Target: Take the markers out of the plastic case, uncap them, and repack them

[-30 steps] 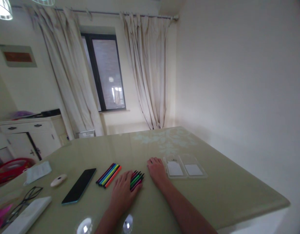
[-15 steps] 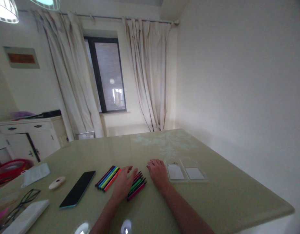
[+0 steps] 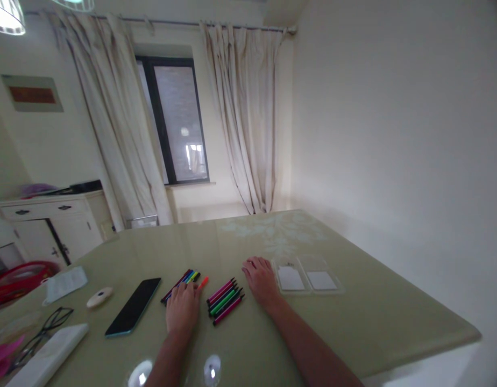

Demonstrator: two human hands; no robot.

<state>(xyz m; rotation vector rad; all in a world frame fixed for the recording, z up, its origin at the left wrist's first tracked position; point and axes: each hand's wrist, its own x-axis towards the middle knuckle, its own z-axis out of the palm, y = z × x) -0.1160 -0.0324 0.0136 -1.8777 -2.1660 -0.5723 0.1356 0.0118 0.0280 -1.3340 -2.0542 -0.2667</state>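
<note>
My left hand [image 3: 183, 307] lies over the left group of felt-tip pens [image 3: 175, 286], its fingers curled round them and hiding their middles. An orange felt-tip pen [image 3: 203, 282] pokes out on the thumb side. Between my hands, a second group holds pink, green and dark felt-tip pens [image 3: 226, 301], lying side by side with their dark ends pointing away. My right hand [image 3: 260, 277] rests palm down on the table, open and holding nothing. Just right of it lies an opened clear plastic case [image 3: 309, 292] with white cards inside.
Left of the pens lie a black phone [image 3: 133, 306], an oval white object [image 3: 99, 297], folded glasses [image 3: 50, 322], a long white box [image 3: 50, 355] and a pale sheet [image 3: 66, 285]. The table [image 3: 377, 317] has its right edge along a wall.
My left hand has moved left, from beside the right pen group onto the left one. The right pen group is now uncovered. My right hand stays in place.
</note>
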